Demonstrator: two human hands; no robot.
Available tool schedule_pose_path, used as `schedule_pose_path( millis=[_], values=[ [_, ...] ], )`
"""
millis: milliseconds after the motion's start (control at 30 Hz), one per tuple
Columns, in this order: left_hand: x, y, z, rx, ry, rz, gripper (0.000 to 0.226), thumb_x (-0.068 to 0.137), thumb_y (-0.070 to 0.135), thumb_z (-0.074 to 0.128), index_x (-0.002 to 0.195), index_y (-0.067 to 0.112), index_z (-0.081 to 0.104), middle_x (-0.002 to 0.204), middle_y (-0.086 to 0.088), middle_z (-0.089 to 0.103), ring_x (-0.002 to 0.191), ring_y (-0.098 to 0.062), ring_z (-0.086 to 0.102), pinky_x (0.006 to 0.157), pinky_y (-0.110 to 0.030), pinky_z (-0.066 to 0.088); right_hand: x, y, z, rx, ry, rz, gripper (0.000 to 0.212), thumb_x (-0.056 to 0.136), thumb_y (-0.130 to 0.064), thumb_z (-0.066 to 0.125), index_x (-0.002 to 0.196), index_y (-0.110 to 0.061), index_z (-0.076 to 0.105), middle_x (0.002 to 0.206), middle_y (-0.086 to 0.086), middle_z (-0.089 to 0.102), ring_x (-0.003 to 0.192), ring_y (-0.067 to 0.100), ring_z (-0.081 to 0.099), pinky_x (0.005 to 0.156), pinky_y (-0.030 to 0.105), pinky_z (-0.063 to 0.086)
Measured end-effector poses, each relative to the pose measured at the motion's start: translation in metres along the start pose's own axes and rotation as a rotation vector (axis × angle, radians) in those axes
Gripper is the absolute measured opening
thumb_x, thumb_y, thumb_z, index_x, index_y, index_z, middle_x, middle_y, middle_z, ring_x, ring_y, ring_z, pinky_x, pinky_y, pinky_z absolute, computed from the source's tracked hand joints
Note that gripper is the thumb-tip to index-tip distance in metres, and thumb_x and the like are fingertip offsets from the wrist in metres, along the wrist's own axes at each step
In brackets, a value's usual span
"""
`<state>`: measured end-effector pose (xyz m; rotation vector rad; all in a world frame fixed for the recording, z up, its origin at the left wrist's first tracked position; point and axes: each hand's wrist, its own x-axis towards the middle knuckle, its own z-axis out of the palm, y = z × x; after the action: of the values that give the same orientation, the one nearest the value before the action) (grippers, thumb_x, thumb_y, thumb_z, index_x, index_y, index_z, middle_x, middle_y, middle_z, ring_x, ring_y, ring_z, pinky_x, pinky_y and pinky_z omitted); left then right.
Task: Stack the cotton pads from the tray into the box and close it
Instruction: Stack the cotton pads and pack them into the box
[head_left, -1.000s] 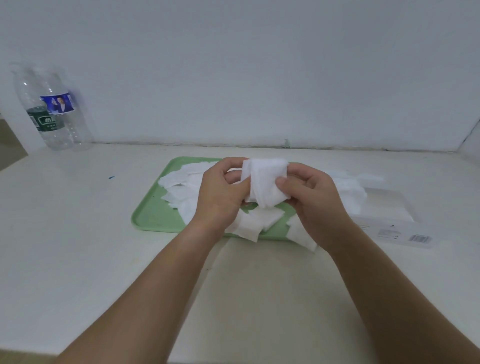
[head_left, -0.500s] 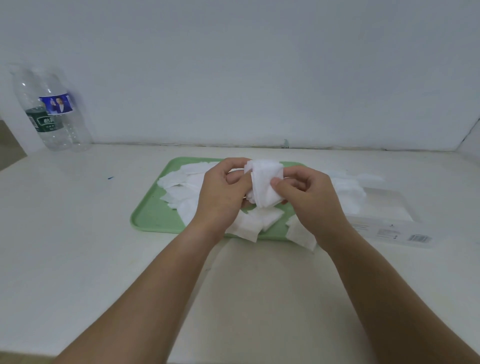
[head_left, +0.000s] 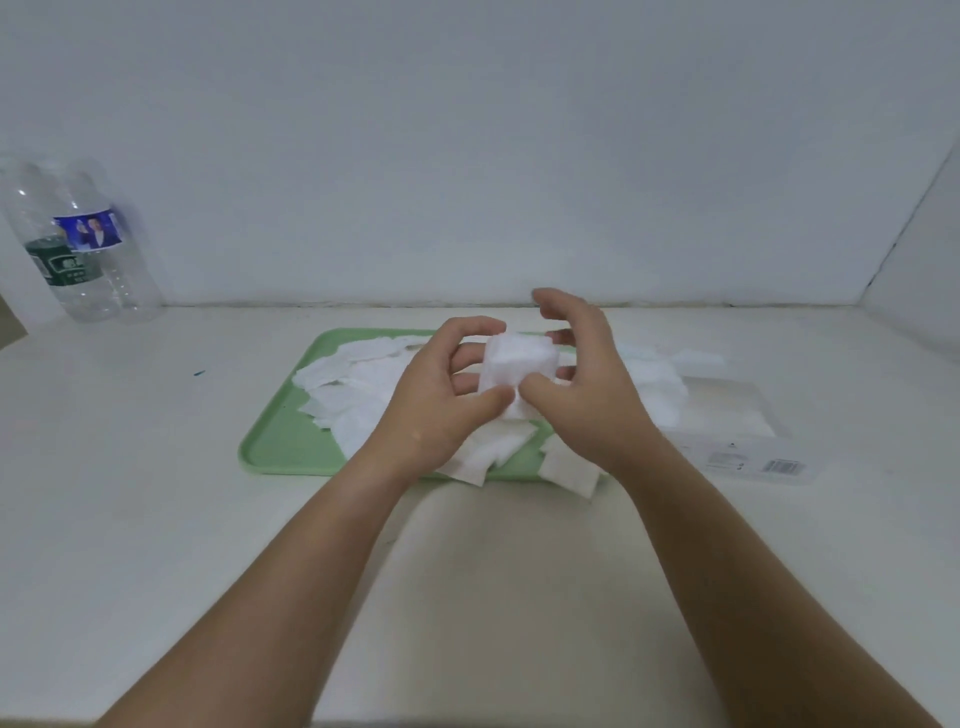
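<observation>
- The left hand (head_left: 441, 400) grips a small stack of cotton pads (head_left: 519, 364) above the middle of the tray. Its thumb lies on the stack's near face and its fingers curl round the stack's 9 o'clock side.
- The right hand (head_left: 587, 395) holds the same stack from 3 o'clock. Its thumb presses the near lower corner, right beside the left thumb, and two fingers sit behind the stack. The forefinger is lifted clear and points toward 11 o'clock, so this hand is only partly closed.
- The green tray (head_left: 280, 441) lies flat on the pale table (head_left: 156, 493), directly under the hands.
- Loose cotton pads (head_left: 358, 384) lie scattered and overlapping across the tray, mostly from its centre out to 9 o'clock. A few hang over its 6 o'clock rim onto the table, and a heap spills past its 3 o'clock end.
- The clear box (head_left: 727, 421) rests on the table at 3 o'clock of the tray, just beside that heap, with a barcode label (head_left: 784, 466) on its near wall. I cannot tell whether it is open.
- Two plastic bottles (head_left: 78, 244) stand at 10 o'clock of the tray, well apart from it, against the wall (head_left: 467, 156).
</observation>
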<state>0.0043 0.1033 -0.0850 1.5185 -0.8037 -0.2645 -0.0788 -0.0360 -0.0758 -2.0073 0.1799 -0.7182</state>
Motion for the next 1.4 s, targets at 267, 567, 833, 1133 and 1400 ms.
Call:
schedule_pose_path(
  millis=[267, 567, 833, 1133, 1400],
  values=[
    [-0.003, 0.016, 0.009, 0.115, 0.002, 0.045, 0.043, 0.083, 0.016, 0.082, 0.114, 0.033, 0.059, 0.102, 0.006, 0.073, 0.08, -0.02, 0.075, 0.065, -0.022, 0.05, 0.011, -0.013, -0.041, -0.175, -0.204, 0.014, 0.031, 0.077, -0.022, 0.079, 0.106, -0.028, 0.072, 0.094, -0.014, 0.072, 0.084, 0.002, 0.066, 0.069, 0.02, 0.05],
    [0.0, 0.027, 0.038, 0.247, 0.05, -0.03, 0.026, 0.087, 0.015, 0.076, 0.106, 0.026, 0.063, 0.097, 0.01, 0.071, 0.068, -0.011, 0.072, 0.069, -0.032, 0.059, 0.019, -0.014, -0.12, -0.322, -0.083, 0.034, 0.02, 0.078, -0.021, 0.077, 0.096, -0.026, 0.071, 0.094, -0.007, 0.074, 0.09, 0.012, 0.07, 0.085, 0.038, 0.056],
    [0.014, 0.014, 0.099, 0.64, -0.196, 0.09, 0.016, 0.095, 0.032, 0.065, 0.11, 0.035, 0.068, 0.113, 0.01, 0.057, 0.103, -0.009, 0.057, 0.092, -0.031, 0.048, 0.026, -0.005, -0.172, -0.629, -0.197, 0.118, 0.019, 0.077, -0.02, 0.08, 0.09, -0.032, 0.071, 0.093, -0.015, 0.07, 0.089, 0.005, 0.066, 0.071, 0.02, 0.049],
    [0.018, 0.004, 0.122, 0.722, -0.117, 0.01, 0.014, 0.096, 0.027, 0.063, 0.084, 0.031, 0.069, 0.102, 0.007, 0.054, 0.093, -0.013, 0.058, 0.084, -0.036, 0.052, 0.018, 0.03, -0.15, -0.723, -0.312, 0.129, 0.024, 0.083, -0.015, 0.072, 0.103, -0.027, 0.073, 0.092, -0.019, 0.061, 0.083, 0.001, 0.057, 0.063, 0.011, 0.037],
    [0.022, 0.0, 0.121, 0.716, -0.12, 0.029, 0.016, 0.093, 0.027, 0.067, 0.078, 0.033, 0.07, 0.1, 0.01, 0.057, 0.09, -0.01, 0.06, 0.082, -0.036, 0.054, 0.021, 0.04, -0.122, -0.827, -0.263, 0.117, 0.019, 0.077, -0.022, 0.08, 0.083, -0.027, 0.062, 0.092, -0.01, 0.061, 0.088, 0.014, 0.061, 0.073, 0.031, 0.051]
  ],
)
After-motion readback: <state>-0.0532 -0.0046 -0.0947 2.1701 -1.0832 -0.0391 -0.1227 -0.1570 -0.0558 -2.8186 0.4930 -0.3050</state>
